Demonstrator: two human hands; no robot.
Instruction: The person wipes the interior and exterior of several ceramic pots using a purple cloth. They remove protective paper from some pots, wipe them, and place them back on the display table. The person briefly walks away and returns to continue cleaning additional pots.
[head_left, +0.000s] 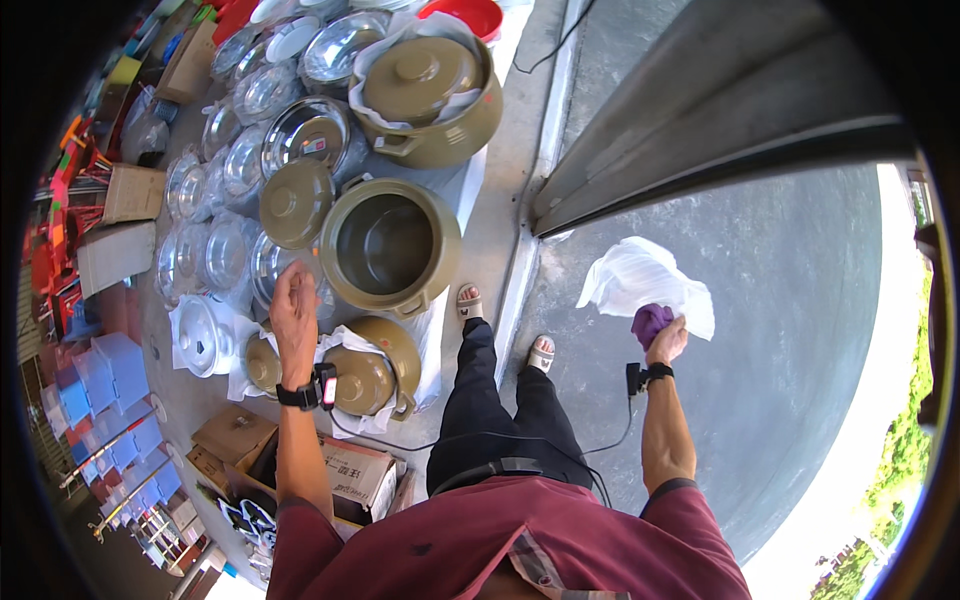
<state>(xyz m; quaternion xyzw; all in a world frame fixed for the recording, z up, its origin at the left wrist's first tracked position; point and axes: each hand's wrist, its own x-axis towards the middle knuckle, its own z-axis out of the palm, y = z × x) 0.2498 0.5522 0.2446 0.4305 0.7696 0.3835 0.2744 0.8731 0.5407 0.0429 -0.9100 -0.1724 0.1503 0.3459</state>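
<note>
My right hand (667, 339) grips a crumpled purple cloth (651, 325), held out over the floor. A thin white sheet (636, 274), paper or plastic, spreads out just beyond the cloth and fingers. My left hand (294, 307) hovers over plastic-wrapped metal ware, its fingers bent together; whether anything small is in them cannot be made out. To its right stands an uncovered olive-brown pot (388, 245) with a dark, empty inside. The matching lid (297, 203) lies beyond my left hand, beside that pot.
A larger lidded pot (427, 97) lined with white paper stands farther off, near a red basin (469, 16). Closer in is another lidded pot (365, 379). Cardboard boxes (352, 472) lie at lower left. A metal post (720, 112) rises at upper right; cables run from both wrists.
</note>
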